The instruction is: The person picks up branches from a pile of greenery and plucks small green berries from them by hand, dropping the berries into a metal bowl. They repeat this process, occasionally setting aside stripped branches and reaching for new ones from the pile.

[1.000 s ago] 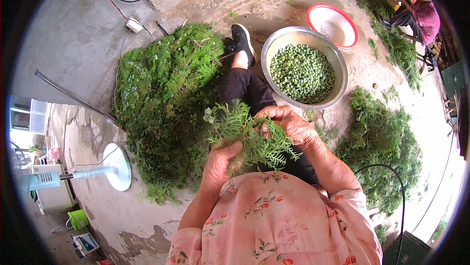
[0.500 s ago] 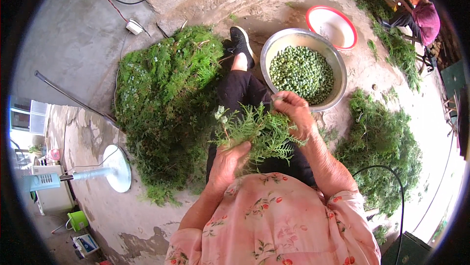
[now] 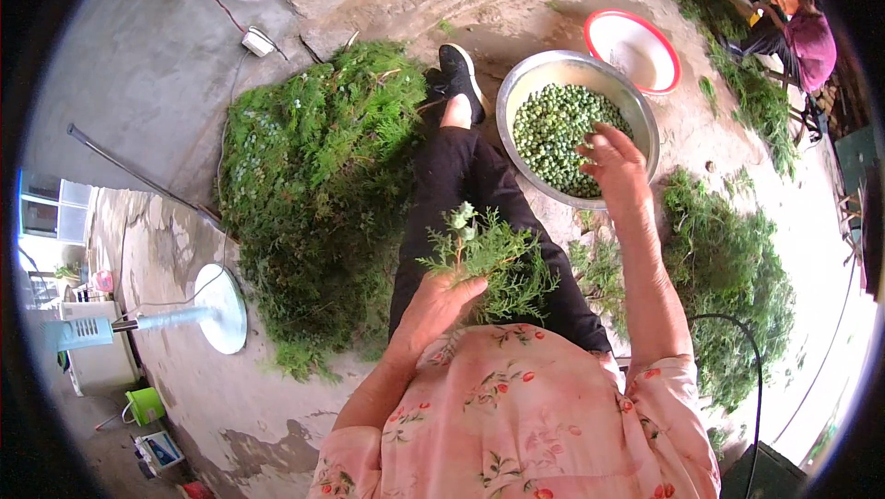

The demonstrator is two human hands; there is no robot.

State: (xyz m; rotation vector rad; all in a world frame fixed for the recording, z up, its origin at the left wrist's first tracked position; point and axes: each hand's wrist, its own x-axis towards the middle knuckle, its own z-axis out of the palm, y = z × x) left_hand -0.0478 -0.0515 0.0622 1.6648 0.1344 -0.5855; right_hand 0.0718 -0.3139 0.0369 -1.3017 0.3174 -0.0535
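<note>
My left hand (image 3: 436,307) is closed around a green conifer sprig (image 3: 512,264) with flat feathery leaves, held over my lap. A few pale green cones (image 3: 463,219) sit at the sprig's tip. Over the right part of a wide metal basin (image 3: 509,135), my right hand (image 3: 616,163) hangs with its fingers apart, and nothing shows in it. The basin holds a heap of small round green cones (image 3: 558,130). A large pile of leafy conifer branches (image 3: 318,186) lies on the floor to the left of my legs.
Behind the basin stands a white bowl with a red rim (image 3: 671,49). More cut branches (image 3: 728,278) lie at the right. A white fan (image 3: 219,308) and a green bucket (image 3: 146,405) are at the left. Another person (image 3: 811,47) sits at the far right.
My right hand has moved from the sprig, away and to the right, over the basin, and its fingers have spread. The left hand keeps the sprig over my lap.
</note>
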